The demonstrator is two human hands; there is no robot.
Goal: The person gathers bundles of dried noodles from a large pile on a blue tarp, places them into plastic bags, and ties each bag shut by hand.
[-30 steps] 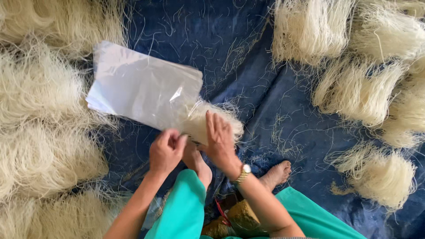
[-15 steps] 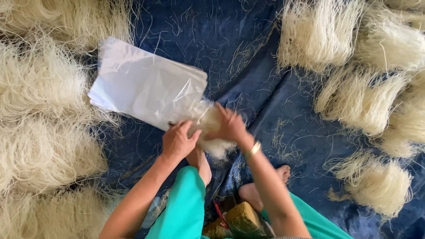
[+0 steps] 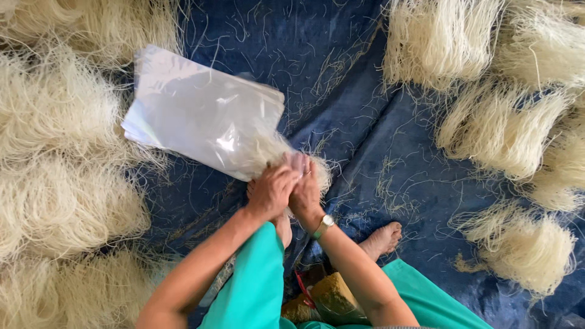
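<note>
Left hand [image 3: 271, 194] and right hand [image 3: 304, 189] sit side by side, both closed around one bundle of pale dried noodles [image 3: 286, 159] at the mouth of a clear plastic bag [image 3: 201, 113]. Gripping from both sides keeps the brittle strands gathered while the bundle's far end sits inside the bag. The bag lies flat on the blue floor sheet [image 3: 365, 122], its mouth toward the person. Loose noodle bundles [image 3: 499, 128] ring the sheet on both sides, within reach. A bare foot [image 3: 381, 239] rests near the hands.

Both hands [image 3: 286, 190] on noodle bundle [image 3: 291, 159], clear plastic bag [image 3: 204, 113], blue tarp [image 3: 365, 122]
</note>
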